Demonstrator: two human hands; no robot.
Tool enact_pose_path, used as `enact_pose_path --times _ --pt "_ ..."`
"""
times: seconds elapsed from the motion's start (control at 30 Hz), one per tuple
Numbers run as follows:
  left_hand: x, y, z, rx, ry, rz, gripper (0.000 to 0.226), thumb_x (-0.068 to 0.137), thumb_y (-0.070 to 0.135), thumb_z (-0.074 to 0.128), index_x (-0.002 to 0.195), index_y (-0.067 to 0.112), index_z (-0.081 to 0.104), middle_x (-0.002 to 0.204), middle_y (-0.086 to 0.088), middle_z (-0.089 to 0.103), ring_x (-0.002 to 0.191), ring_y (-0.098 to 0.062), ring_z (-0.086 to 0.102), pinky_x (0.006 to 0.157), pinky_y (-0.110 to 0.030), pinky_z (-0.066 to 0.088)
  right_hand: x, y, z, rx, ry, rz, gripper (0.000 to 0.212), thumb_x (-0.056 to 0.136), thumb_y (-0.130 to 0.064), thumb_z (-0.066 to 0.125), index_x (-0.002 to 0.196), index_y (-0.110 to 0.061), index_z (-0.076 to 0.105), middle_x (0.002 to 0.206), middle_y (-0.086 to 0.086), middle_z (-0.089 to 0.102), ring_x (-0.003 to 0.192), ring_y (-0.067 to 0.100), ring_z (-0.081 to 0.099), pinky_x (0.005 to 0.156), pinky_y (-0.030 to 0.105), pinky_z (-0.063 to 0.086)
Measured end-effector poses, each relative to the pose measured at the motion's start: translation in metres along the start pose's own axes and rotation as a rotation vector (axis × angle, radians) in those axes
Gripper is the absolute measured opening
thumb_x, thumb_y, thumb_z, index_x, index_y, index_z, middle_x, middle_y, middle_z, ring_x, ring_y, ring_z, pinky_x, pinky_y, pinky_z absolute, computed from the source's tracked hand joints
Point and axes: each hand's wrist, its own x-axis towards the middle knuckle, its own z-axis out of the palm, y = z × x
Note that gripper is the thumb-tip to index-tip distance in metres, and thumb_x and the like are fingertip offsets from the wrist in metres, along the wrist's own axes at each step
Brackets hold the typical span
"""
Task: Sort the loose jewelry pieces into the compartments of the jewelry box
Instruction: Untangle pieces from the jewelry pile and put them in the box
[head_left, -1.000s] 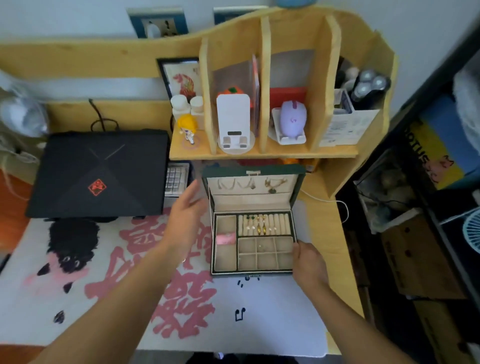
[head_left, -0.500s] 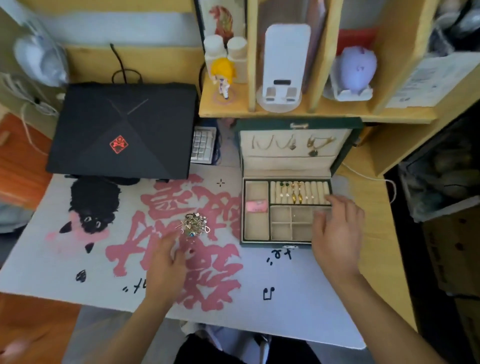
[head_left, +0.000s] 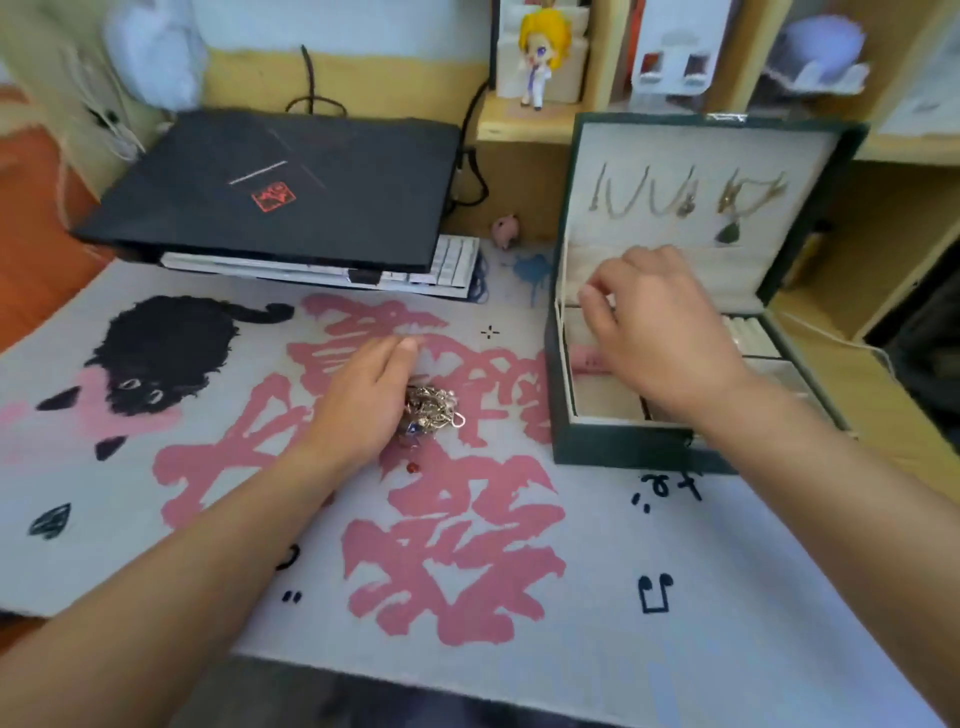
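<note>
Early stage: pile lying tangled on mat, unsorted. Left hand resting beside it, fingers relaxed, gripping nothing. Right hand hovering over box, fingers curled; contents unclear. Some necklaces hanging in lid.

I see a wooden desk covered mostly by a pale desk mat printed with big pink brush characters and a black cat. On the mat sits a tangled pile of jewelry, with one small red bead lying apart just below it. To the right stands a dark green jewelry box, its lid open and upright, its front edge on the mat. At the back left a closed black laptop rests on top of a white keyboard. I can make out a small pink figure behind the keyboard, near the box's back corner
</note>
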Motion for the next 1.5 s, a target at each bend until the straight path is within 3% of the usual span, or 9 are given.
enact_pose_path --times 0.13,0.33,0.53,0.73,0.83,0.97,1.1,1.3,1.5 --pt "-0.018 0.008 -0.004 -0.09 0.133 -0.048 0.033 0.111 0.03 0.037 0.113 0.015 0.067 0.114 -0.001 0.067 0.109 -0.02 0.061 0.091 -0.032 0.044 -0.031 -0.028 -0.012 0.049 -0.026 0.005 0.026 0.1 -0.017 0.047 0.094 -0.009 0.071 0.096 0.013 0.066 0.093 0.035 0.054 0.081 0.044 0.046" --pt "-0.063 0.012 -0.023 -0.143 0.075 -0.133 0.037 0.109 0.01 0.038 0.139 0.014 0.06 0.149 0.0 0.053 0.14 -0.018 0.045 0.116 -0.034 0.034 -0.076 -0.047 -0.036 0.042 -0.113 -0.117 0.021 0.092 -0.003 0.056 0.099 -0.01 0.074 0.097 0.008 0.069 0.094 0.028 0.057 0.081 0.043 0.051" --pt "-0.075 0.007 -0.025 -0.129 0.084 -0.141 0.044 0.105 -0.002 0.038 0.135 0.02 0.061 0.139 -0.001 0.056 0.127 -0.017 0.054 0.111 -0.037 0.044 -0.075 -0.089 -0.019 0.235 -0.128 -0.108 0.039 0.086 0.008 0.061 0.116 -0.014 0.072 0.109 0.004 0.071 0.1 0.025 0.065 0.088 0.039 0.055" --pt "-0.069 -0.003 -0.025 -0.154 0.12 -0.115 0.053 0.097 -0.013 0.036 0.132 0.017 0.063 0.137 -0.001 0.058 0.114 -0.007 0.057 0.096 -0.019 0.046 -0.052 -0.13 0.048 0.398 -0.381 0.121 0.048 0.098 -0.025 0.06 0.144 -0.014 0.051 0.141 0.008 0.055 0.134 0.03 0.044 0.113 0.04 0.035" --pt "-0.07 -0.005 -0.03 -0.199 0.153 -0.14 0.052 0.098 -0.013 0.035 0.129 0.018 0.064 0.131 -0.001 0.059 0.105 0.002 0.057 0.077 -0.005 0.043 -0.05 -0.133 0.067 0.401 -0.328 0.161 0.032 0.098 -0.029 0.059 0.128 -0.018 0.065 0.126 0.006 0.064 0.12 0.028 0.051 0.101 0.035 0.038" --pt "-0.07 -0.008 -0.031 -0.244 0.154 -0.152 0.049 0.1 -0.009 0.037 0.131 0.019 0.063 0.124 0.002 0.063 0.114 -0.008 0.058 0.083 -0.012 0.042 -0.055 -0.124 0.066 0.596 -0.146 0.319 0.017 0.096 -0.013 0.062 0.1 -0.017 0.078 0.099 -0.001 0.075 0.091 0.015 0.064 0.084 0.025 0.045" --pt "-0.073 -0.007 -0.031 -0.195 0.087 -0.1 0.052 0.101 -0.008 0.037 0.135 0.022 0.062 0.131 0.001 0.058 0.12 -0.008 0.053 0.091 -0.014 0.041 -0.062 -0.117 0.059 0.79 -0.124 0.505 0.022 0.101 -0.014 0.052 0.089 -0.023 0.068 0.074 -0.002 0.07 0.072 0.017 0.067 0.078 0.044 0.059" --pt "-0.07 -0.011 -0.011 0.323 -0.185 0.213 0.052 0.101 0.028 0.053 0.152 0.037 0.045 0.159 0.011 0.037 0.144 -0.014 0.03 0.122 -0.041 0.026 -0.066 -0.115 0.057 0.83 -0.16 0.469 0.036 0.099 0.001 0.04 0.108 -0.018 0.07 0.101 -0.005 0.07 0.097 0.016 0.066 0.093 0.037 0.053" --pt "-0.074 -0.013 -0.023 -0.007 0.174 0.016 0.044 0.1 0.001 0.05 0.131 0.026 0.069 0.14 0.003 0.056 0.125 -0.016 0.055 0.106 -0.03 0.048 -0.069 -0.115 0.051 0.759 -0.203 0.437 0.057 0.083 0.019 0.036 0.114 -0.015 0.07 0.112 -0.002 0.063 0.108 0.016 0.057 0.095 0.025 0.045"
